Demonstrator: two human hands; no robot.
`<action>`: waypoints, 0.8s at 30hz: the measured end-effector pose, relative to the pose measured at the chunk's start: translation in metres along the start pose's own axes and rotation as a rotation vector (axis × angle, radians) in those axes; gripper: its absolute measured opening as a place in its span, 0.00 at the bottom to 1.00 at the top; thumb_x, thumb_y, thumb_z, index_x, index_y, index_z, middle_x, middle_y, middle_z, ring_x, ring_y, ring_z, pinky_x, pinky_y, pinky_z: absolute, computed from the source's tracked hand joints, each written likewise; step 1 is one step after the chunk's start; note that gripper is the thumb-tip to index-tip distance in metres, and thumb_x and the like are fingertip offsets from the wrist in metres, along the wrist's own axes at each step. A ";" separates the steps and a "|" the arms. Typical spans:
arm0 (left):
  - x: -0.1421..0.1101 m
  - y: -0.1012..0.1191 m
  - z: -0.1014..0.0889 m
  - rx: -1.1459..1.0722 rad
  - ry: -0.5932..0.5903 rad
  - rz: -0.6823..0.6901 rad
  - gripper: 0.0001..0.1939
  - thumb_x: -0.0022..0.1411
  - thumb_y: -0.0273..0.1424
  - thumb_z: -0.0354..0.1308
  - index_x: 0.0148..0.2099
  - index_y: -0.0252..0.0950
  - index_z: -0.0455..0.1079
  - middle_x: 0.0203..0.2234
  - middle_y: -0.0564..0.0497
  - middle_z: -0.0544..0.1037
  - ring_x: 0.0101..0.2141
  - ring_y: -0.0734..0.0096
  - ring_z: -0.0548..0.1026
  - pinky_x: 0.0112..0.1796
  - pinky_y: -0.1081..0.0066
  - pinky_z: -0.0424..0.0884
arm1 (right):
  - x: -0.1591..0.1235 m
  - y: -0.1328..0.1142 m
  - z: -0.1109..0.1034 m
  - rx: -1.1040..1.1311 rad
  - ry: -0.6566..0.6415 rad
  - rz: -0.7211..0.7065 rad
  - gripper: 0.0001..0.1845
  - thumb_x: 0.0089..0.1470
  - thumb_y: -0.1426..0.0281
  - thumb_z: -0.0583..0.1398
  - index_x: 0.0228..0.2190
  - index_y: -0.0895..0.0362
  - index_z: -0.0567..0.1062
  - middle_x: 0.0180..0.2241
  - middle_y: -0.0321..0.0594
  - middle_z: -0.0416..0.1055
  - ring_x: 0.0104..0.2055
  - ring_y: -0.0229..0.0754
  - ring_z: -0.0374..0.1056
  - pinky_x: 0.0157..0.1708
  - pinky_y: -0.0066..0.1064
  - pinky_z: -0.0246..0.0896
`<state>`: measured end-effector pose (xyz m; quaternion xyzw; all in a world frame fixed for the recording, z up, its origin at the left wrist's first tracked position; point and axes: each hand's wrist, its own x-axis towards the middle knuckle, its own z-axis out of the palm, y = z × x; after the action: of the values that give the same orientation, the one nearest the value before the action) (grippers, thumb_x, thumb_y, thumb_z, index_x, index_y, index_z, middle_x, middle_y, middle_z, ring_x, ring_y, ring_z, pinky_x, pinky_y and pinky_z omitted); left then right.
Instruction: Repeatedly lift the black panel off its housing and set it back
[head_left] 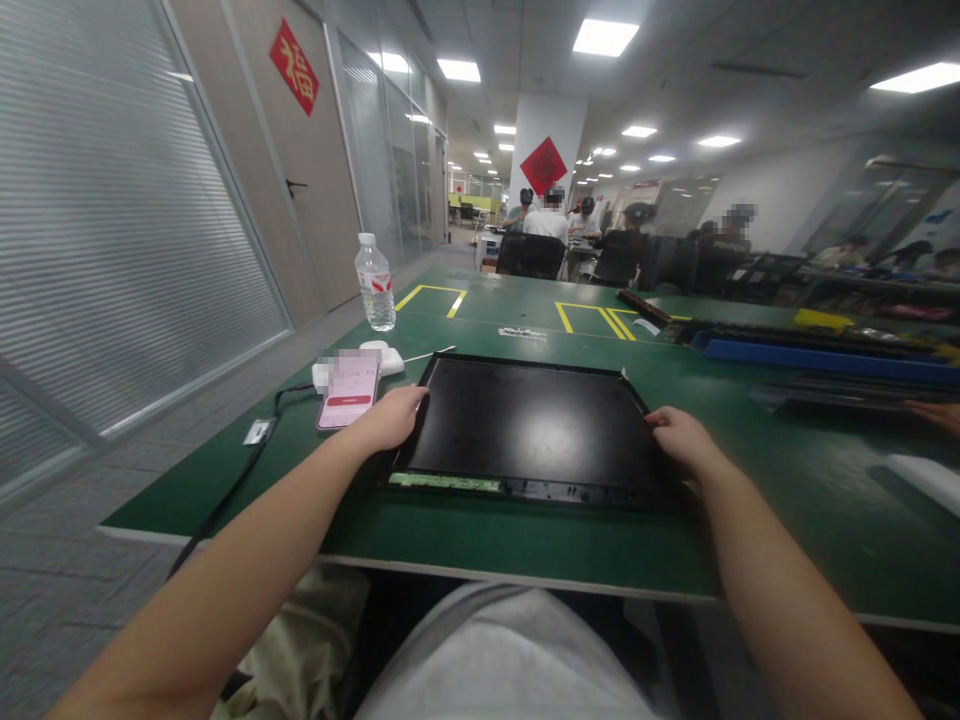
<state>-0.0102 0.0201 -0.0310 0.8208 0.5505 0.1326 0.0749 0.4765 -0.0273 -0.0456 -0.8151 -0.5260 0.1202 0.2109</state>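
The person sits at a long green table with a flat black screen panel lying face up right in front of them, square to the near edge. Both arms reach forward and 1 hand takes each side of it.

The left hand rests on the panel's left edge, fingers curled together over the rim with the thumb towards the glass, more a steadying hold than a tight grip. The right hand sits on the right edge the same way, fingers bent and closed against the frame; whether the fingertips hook under the rim I cannot tell. Holding it by the 2 sides keeps the skin off the dark glass, which shows a soft glare from the ceiling lights.

Along the panel's near edge a thin green circuit strip is exposed, so the frame looks partly bare there.

Just left of the panel lies a phone with a pink screen, propped within easy glance, and behind it a small white charger with a black cable trailing off the table's left side. A plastic water bottle stands further back, well apart from the panel.

To the right, more dark panels sit on a blue tray. Other people sit at the far end of the room.
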 end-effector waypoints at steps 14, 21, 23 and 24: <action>0.000 0.009 -0.003 -1.205 0.202 -0.185 0.25 0.50 0.23 0.61 0.53 0.38 0.72 0.55 0.44 0.77 0.50 0.55 0.77 0.47 0.59 0.76 | -0.002 -0.005 -0.002 -0.079 -0.009 -0.013 0.24 0.45 0.82 0.56 0.43 0.60 0.80 0.45 0.50 0.77 0.46 0.49 0.73 0.43 0.32 0.66; 0.000 0.015 -0.007 -1.456 0.230 -0.327 0.25 0.47 0.17 0.64 0.49 0.36 0.73 0.55 0.44 0.77 0.45 0.58 0.80 0.36 0.68 0.79 | -0.002 -0.004 -0.004 -0.059 -0.012 0.023 0.23 0.45 0.80 0.57 0.43 0.60 0.80 0.43 0.49 0.78 0.43 0.48 0.73 0.42 0.32 0.66; 0.000 0.016 -0.007 -1.472 0.256 -0.376 0.24 0.46 0.16 0.66 0.47 0.36 0.74 0.55 0.43 0.76 0.45 0.59 0.80 0.36 0.70 0.79 | -0.002 -0.004 -0.004 -0.051 -0.005 0.034 0.23 0.44 0.80 0.57 0.43 0.59 0.80 0.41 0.49 0.78 0.42 0.48 0.74 0.41 0.33 0.66; 0.001 0.017 -0.007 -1.479 0.268 -0.397 0.24 0.45 0.16 0.67 0.47 0.36 0.74 0.56 0.43 0.76 0.45 0.60 0.80 0.36 0.70 0.79 | -0.001 -0.003 -0.003 -0.049 0.002 0.033 0.23 0.44 0.80 0.58 0.42 0.59 0.80 0.41 0.49 0.78 0.41 0.48 0.74 0.41 0.33 0.66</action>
<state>0.0027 0.0139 -0.0194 0.4204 0.4601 0.5475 0.5583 0.4748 -0.0281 -0.0412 -0.8289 -0.5149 0.1099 0.1893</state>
